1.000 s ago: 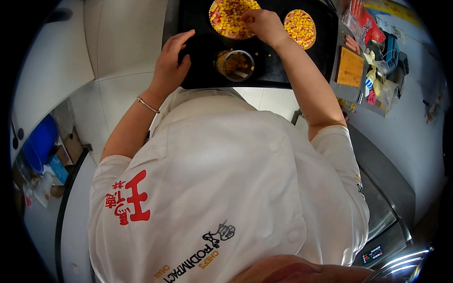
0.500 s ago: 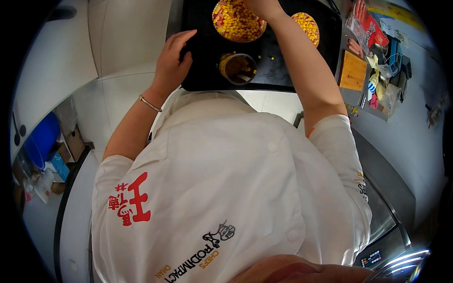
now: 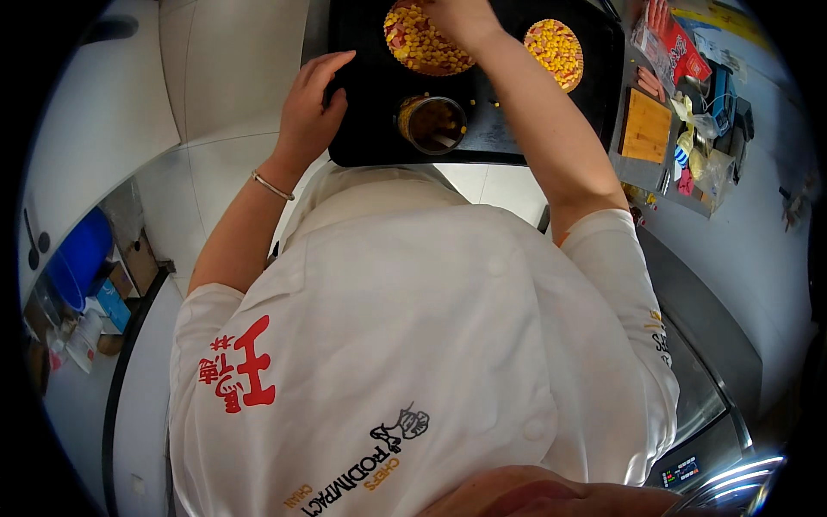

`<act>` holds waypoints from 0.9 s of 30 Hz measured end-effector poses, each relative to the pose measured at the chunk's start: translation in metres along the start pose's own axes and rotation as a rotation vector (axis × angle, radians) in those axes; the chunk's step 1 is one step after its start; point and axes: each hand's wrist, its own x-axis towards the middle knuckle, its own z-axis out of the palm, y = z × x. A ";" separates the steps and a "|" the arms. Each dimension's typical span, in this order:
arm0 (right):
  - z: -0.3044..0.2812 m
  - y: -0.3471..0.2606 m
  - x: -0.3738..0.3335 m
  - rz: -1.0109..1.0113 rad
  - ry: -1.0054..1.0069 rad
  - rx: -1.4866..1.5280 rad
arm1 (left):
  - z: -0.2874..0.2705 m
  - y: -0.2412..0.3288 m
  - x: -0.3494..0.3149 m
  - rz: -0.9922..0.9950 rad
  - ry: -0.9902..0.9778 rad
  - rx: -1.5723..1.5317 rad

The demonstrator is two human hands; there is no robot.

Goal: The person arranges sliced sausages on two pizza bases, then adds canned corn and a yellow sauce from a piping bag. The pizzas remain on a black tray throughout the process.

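Observation:
A small round pizza base (image 3: pixel 422 43), topped with yellow corn kernels and pinkish-red pieces, rests on a black baking tray (image 3: pixel 362 129). Over its right side is my right hand (image 3: pixel 465 19); its fingers are mostly hidden at the picture's top edge. To the right lies a second corn-topped pizza base (image 3: pixel 554 56). Nearer me stands an open round container (image 3: pixel 438 129) with corn and a pale strip inside. My left hand (image 3: pixel 314 103) is at the tray's left edge, thumb and fingers apart, holding nothing.
On the steel counter at right lie a wooden board (image 3: pixel 646 127), sausages (image 3: pixel 650 84), a red package (image 3: pixel 685 60) and crumpled plastic bags. A few loose kernels dot the tray. At lower left are a blue tub (image 3: pixel 79 258) and boxes (image 3: pixel 110 303).
My right hand and forearm have shifted slightly left over the larger-looking pizza base, showing more of the right one. My left hand has barely moved.

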 end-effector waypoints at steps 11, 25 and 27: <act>-0.046 0.062 -0.073 0.403 0.002 0.375 | 0.006 -0.007 0.010 0.062 -0.004 0.083; -0.020 0.018 -0.077 0.015 -0.139 0.013 | 0.009 -0.004 0.009 0.039 -0.034 0.084; -0.024 -0.006 -0.080 -0.035 -0.281 -0.100 | 0.009 -0.003 0.006 0.037 -0.026 0.075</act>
